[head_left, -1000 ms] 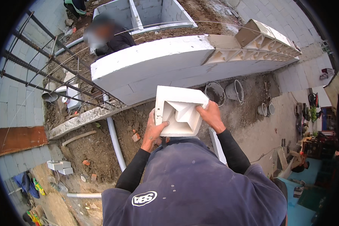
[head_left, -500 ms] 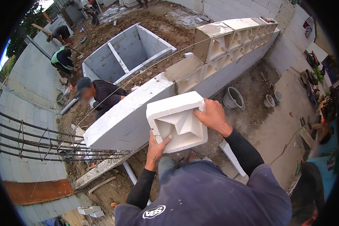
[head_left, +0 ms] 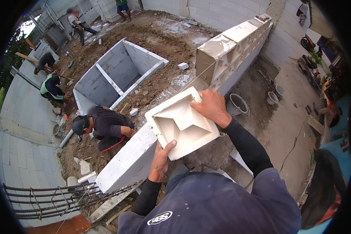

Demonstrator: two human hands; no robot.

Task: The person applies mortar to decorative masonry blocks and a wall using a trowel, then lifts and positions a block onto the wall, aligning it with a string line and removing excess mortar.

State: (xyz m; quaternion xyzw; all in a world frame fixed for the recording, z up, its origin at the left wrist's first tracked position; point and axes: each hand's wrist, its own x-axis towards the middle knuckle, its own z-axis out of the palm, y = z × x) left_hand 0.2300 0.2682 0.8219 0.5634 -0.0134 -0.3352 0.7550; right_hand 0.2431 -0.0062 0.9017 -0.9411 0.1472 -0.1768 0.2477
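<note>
A cream-white ventilation block (head_left: 182,125) with a square frame and angled ribs inside is held in front of me, its recessed face turned up towards me. My left hand (head_left: 162,159) grips its lower left edge, thumb on the front rim. At the upper right edge my right hand (head_left: 211,108) is closed round the rim with the thumb over the face. Behind and left of the block runs a low wall of light grey blocks (head_left: 126,160). Farther along that wall stand laid ventilation blocks (head_left: 227,58) with mortar smeared on them. A thin string crosses near the held block.
A person in dark clothes (head_left: 107,126) crouches just beyond the wall; others work farther back. A block-lined pit (head_left: 119,74) lies behind. Steel reinforcing bars (head_left: 46,199) jut out at the lower left. Buckets (head_left: 238,105) stand on the ground to the right.
Both hands have tilted and turned the block, so its recessed face shows more fully. My view has shifted, and the crouching person shows more fully.
</note>
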